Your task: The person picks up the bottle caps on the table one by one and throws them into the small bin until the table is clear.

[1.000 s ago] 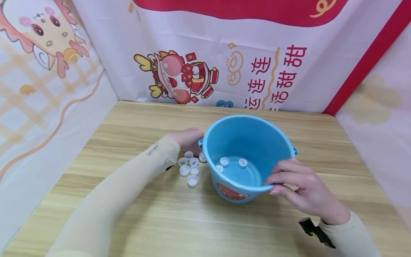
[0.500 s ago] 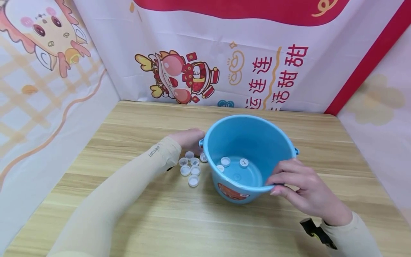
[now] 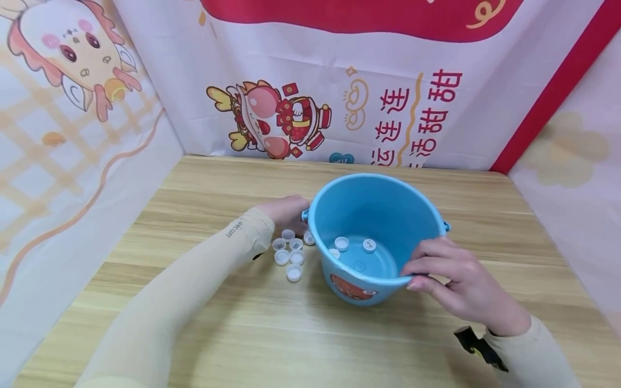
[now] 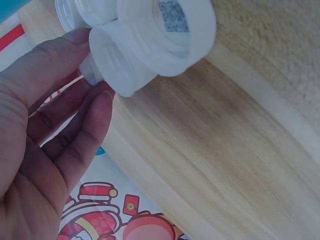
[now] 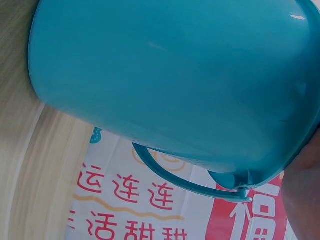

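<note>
The white cap [image 4: 117, 62], ridged inside and round, sits between the thumb and bent fingertips of the left hand [image 4: 45, 125], which seems to pinch it, though overlapping caps make this hard to judge. Just beside that grip, more shallow plastic caps [image 3: 294, 272] lie clustered on the wood-grained table [image 3: 252, 334]. Beyond them stands the smooth, tapering blue bucket [image 3: 375, 207], three small lids [image 3: 369, 246] on its floor. The right hand [image 3: 458, 280] grips the bucket's rim, thumb outside, fingers inside. A red sticker [image 3: 353, 287] curves below the rim, left of that grip. Compared with half a second ago, both hands and the bucket hold their places; only the head view has tilted slightly.
</note>
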